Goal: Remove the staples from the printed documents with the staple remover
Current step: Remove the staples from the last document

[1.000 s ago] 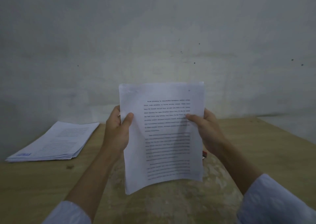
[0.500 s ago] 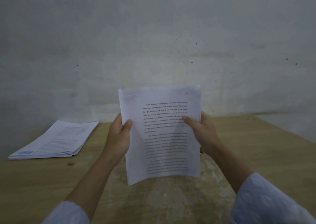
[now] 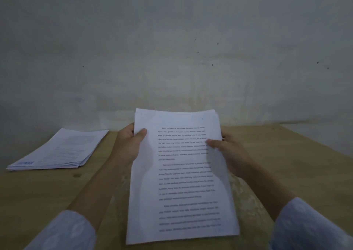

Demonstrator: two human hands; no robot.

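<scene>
I hold a thin printed document [image 3: 181, 175] in front of me above the wooden surface [image 3: 298, 163], its white sheets flat and rectangular, covered in blurred lines of black text. My left hand [image 3: 128, 146] grips its upper left edge, thumb over the front; my right hand [image 3: 229, 154] grips the upper right edge likewise. A fanned stack of papers [image 3: 59, 150] lies well apart on the left, below a rough, speckled grey wall [image 3: 172, 49].

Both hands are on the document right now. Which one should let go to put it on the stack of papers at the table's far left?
Probably the right hand lets go: the left hand already grips the document on the side nearer the stack, so it can carry it across.
</scene>
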